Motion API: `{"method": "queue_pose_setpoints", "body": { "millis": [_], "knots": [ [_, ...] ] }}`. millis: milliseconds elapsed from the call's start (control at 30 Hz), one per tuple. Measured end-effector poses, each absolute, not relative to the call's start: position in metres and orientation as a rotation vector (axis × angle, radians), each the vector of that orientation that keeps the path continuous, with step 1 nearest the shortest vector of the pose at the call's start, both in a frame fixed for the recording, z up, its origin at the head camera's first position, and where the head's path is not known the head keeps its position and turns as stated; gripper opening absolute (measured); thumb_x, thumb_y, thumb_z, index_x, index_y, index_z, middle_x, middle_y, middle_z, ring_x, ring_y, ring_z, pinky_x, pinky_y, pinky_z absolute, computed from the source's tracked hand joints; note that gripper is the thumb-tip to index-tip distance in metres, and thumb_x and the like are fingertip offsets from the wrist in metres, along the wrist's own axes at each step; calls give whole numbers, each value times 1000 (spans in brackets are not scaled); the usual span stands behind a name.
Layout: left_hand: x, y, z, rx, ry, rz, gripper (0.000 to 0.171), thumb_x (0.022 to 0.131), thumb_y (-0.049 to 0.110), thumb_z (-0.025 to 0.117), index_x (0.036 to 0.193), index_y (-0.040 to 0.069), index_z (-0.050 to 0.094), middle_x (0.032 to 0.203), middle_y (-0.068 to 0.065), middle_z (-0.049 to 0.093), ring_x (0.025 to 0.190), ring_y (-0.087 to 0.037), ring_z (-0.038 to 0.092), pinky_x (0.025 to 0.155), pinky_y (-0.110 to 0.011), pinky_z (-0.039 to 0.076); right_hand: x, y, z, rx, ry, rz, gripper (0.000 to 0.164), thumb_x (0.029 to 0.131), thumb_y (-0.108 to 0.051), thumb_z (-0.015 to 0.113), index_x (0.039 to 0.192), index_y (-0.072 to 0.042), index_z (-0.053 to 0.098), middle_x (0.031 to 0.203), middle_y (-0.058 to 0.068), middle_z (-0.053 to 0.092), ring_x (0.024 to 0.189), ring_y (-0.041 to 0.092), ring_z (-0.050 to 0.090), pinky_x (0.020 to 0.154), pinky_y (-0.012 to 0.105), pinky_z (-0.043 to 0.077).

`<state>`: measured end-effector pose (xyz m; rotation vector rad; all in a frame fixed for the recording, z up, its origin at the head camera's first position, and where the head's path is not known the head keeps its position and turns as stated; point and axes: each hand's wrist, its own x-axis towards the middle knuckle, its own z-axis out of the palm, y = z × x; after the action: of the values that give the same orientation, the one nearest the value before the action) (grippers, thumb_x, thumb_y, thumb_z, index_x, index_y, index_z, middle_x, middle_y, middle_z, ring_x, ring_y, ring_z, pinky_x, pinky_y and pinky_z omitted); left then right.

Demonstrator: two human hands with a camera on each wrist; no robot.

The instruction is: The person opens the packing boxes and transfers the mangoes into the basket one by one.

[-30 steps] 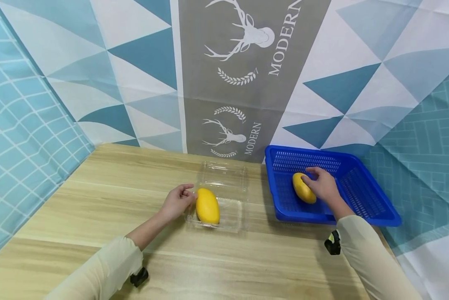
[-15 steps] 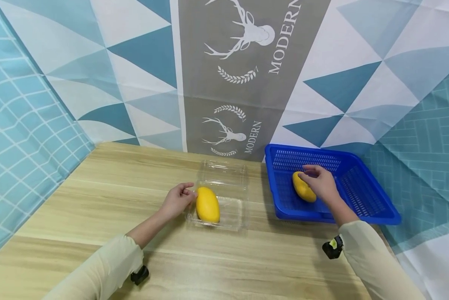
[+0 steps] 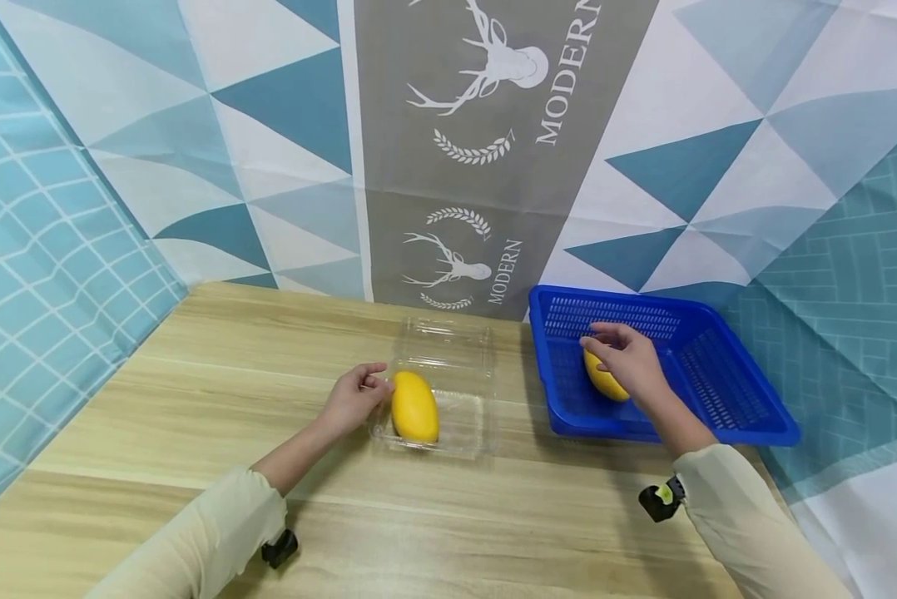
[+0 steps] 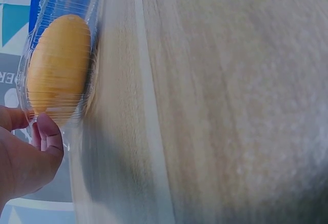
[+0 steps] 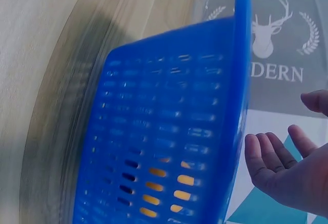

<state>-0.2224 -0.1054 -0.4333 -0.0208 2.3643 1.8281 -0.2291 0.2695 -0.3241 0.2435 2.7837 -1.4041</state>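
A yellow mango [image 3: 414, 407] lies in the left part of a clear plastic clamshell box [image 3: 459, 420], whose lid is folded back. My left hand [image 3: 353, 401] pinches the box's left edge beside that mango; in the left wrist view the thumb and a finger [image 4: 47, 127] meet at the clear wall. A second mango [image 3: 604, 381] lies in the blue plastic basket [image 3: 579, 416], partly hidden by my right hand [image 3: 628, 359]. This hand hovers over it, with relaxed fingers and nothing held. Through the basket's slots in the right wrist view, yellow patches of the mango [image 5: 154, 186] show.
The wood-patterned table [image 3: 448, 524] carries the box in the middle and the basket at its right. A printed cloth wall [image 3: 441, 191] rises directly behind them. Blue tiled cloths [image 3: 44, 208] close in both sides.
My right hand has come up off the mango in the basket and shifted slightly left, its fingers loosening. The left hand and the box stay in place.
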Motion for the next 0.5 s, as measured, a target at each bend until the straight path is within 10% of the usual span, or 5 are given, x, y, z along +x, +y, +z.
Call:
{"method": "queue_pose_setpoints", "body": {
  "millis": [500],
  "knots": [
    [-223, -105, -435, -6, 2338, 1860, 48, 91, 11, 58, 134, -4, 42, 90, -8, 52, 66, -13, 49, 55, -19, 44, -221, 243, -319, 158, 2734, -1476, 52, 90, -40, 60, 132, -10, 50, 126, 14, 54, 102, 21, 56, 83, 31, 55]
  ]
}}
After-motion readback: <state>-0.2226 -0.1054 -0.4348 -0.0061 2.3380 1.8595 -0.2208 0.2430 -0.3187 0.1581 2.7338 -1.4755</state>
